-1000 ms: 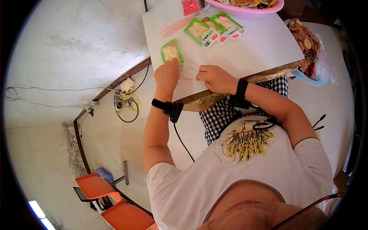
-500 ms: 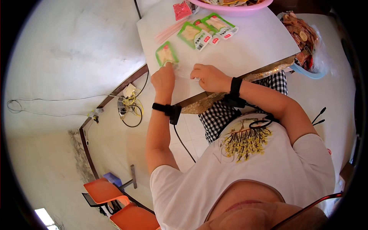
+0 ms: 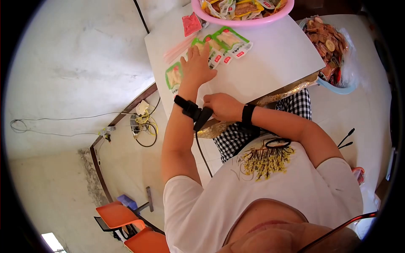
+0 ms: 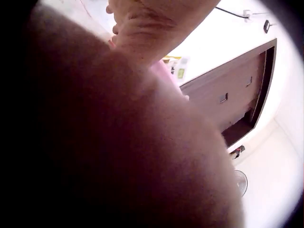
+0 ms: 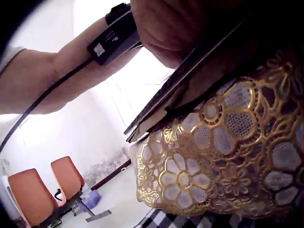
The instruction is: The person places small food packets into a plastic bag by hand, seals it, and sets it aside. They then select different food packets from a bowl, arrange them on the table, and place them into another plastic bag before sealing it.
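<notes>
My left hand (image 3: 197,69) reaches over the white table in the head view, fingers spread and fairly straight. Its fingertips lie over the nearest green-edged food packet (image 3: 198,41) of an overlapping group. Another green-edged packet (image 3: 173,76) lies by itself beside that hand's wrist. At the table's near edge is my right hand (image 3: 224,106), its fingers bent. The left wrist's camera covers its fingertips, so I cannot tell whether they hold anything. In the right wrist view the right hand (image 5: 166,33) shows only in part, close above the table edge.
A pink basin (image 3: 244,22) of packets stands at the far edge, next to a red packet (image 3: 191,24). Thin pinkish strips (image 3: 179,50) lie at the left. A blue basin (image 3: 337,88) heaped with bagged food stands right. Patterned gold cloth (image 5: 185,180) hangs from the table edge.
My left hand has left the lone packet and moved up and right to the group, its fingers spreading. My right hand has drawn back to the near table edge.
</notes>
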### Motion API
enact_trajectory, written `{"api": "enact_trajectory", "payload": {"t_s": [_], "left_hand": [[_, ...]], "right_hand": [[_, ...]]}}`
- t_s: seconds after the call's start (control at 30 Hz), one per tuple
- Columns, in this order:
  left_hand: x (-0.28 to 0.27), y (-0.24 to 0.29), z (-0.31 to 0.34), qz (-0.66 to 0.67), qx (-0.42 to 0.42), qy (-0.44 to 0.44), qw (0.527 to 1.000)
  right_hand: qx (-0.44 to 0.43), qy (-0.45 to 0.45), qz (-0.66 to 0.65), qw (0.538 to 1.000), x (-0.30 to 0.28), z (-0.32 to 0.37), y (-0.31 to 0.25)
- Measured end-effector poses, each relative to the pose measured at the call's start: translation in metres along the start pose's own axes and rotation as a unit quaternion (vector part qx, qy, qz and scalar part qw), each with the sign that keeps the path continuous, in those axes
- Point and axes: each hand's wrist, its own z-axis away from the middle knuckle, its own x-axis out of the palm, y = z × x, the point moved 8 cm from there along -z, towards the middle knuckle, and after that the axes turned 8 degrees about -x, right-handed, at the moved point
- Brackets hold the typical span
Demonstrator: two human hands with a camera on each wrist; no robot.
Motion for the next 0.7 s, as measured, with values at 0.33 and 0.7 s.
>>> {"api": "enact_trajectory", "payload": {"t_s": [0.33, 0.7], "left_hand": [[0.027, 0.006, -0.01, -0.044, 0.02, 0.048, 0.998], [0.035, 0.012, 0.044, 0.056, 0.099, 0.013, 0.993]], "right_hand": [[0.005, 0.003, 0.002, 1.0, 0.0, 0.0, 0.001], [-0.083, -0.028, 0.111, 0.99, 0.017, 0.001, -0.012]]}}
